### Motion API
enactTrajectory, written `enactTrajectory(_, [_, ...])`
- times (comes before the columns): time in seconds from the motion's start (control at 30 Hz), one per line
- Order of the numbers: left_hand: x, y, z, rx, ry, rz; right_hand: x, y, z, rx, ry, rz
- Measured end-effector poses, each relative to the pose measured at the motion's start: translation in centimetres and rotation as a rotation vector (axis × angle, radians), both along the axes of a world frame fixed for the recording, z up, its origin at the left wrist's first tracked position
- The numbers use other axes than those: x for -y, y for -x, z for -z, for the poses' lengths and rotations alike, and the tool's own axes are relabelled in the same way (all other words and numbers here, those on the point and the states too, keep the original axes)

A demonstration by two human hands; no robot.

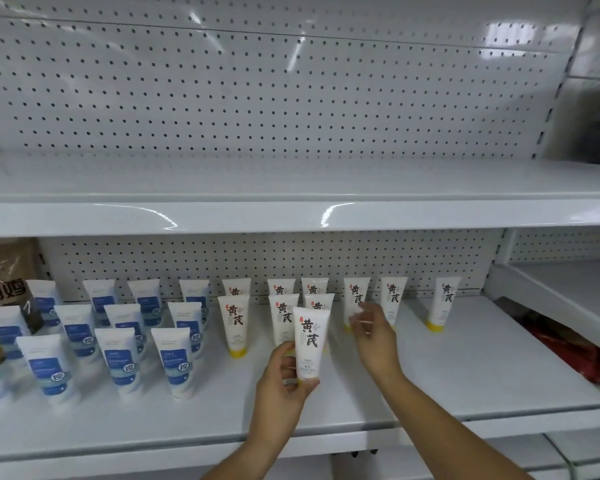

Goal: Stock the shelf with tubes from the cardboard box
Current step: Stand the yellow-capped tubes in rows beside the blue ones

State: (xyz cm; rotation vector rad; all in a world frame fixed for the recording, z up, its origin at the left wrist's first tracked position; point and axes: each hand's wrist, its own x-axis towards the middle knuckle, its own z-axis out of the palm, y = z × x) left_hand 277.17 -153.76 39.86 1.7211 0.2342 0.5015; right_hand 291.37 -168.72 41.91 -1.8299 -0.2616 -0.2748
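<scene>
Glossy white metal shelf (465, 358) backed by perforated pegboard (257, 98). Flat-crimped plastic tubes stand on it, caps down: blue-labelled tubes (118, 362) at left, yellow-capped tubes (234, 327) at centre. The left grip (281, 382) is clamped round the lower end of one smooth white tube (310, 341), held upright before the yellow-capped rows. The right grip (371, 332) has half-curled fingers before a rear tube; contact is too blurred to tell.

"Any room left on that shelf (465, 375)?"

"The front right is bare, and there's a gap at the back between the last two yellow-capped tubes (236, 327). The blue tubes (118, 362) crowd the left side. The upper shelf (291, 216) juts out overhead."
</scene>
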Motion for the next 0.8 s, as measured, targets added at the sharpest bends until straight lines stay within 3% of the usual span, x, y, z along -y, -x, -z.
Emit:
enactTrajectory(0.13, [3.1, -2.4, 0.2, -0.009, -0.012, 0.010, 2.7, 0.8, -4.1, 0.033, -0.144, -0.114])
enactTrajectory(0.27, [6.0, -4.8, 0.5, -0.016, -0.010, 0.005, 4.2, 1.9, -5.1, 0.046, -0.154, -0.259])
enactTrajectory(0.8, [10.3, -12.4, 1.5, -0.059, -0.111, -0.114, 6.3, -5.2, -2.9, 0.157, 0.120, -0.233])
